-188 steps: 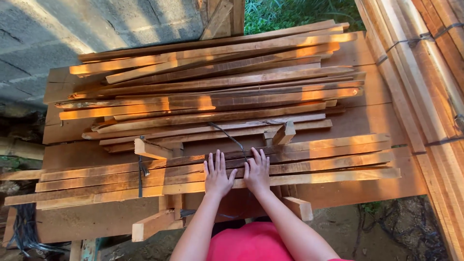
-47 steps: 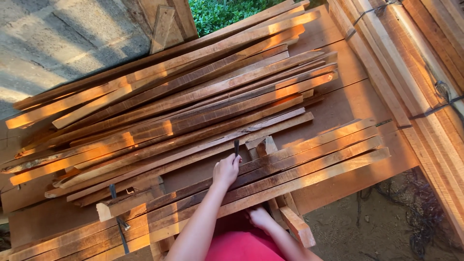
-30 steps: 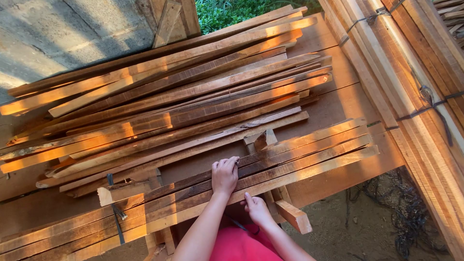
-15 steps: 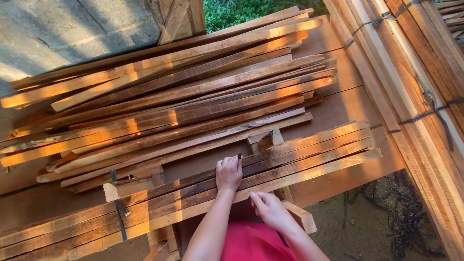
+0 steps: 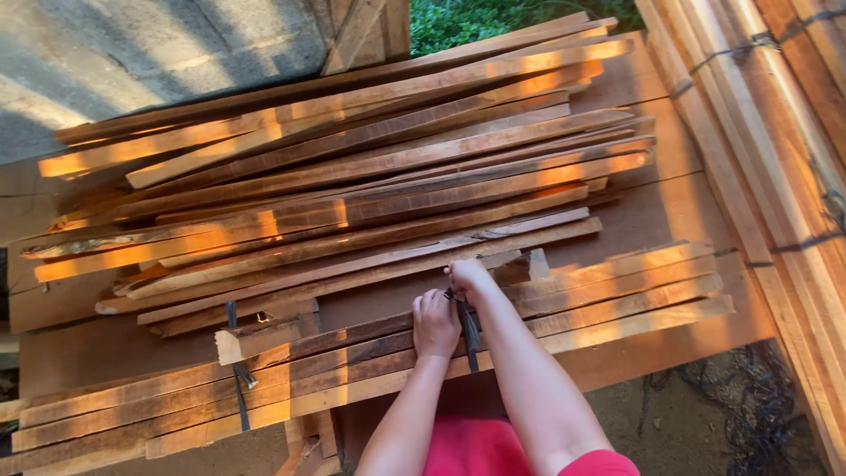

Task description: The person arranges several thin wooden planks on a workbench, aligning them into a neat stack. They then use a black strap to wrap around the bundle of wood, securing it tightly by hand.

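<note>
A dark strap [image 5: 467, 330], thin and limp, crosses the near bundle of slats [image 5: 564, 300] at centre. Right hand [image 5: 469, 275] fingers pinch its top end; left hand [image 5: 435, 323], at its 8 o'clock, fingers curled beside it. The slats look stiff and splintery, stacked on the worktop [image 5: 696, 211].

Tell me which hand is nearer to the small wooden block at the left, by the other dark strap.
Left. The left hand rests on the bundled slats, right of the small wooden block. The right hand is farther right, by the dark strap.

Loose slats [image 5: 352, 176] piled behind strapped bundle [image 5: 352, 379], both on table [image 5: 670, 211]
</note>
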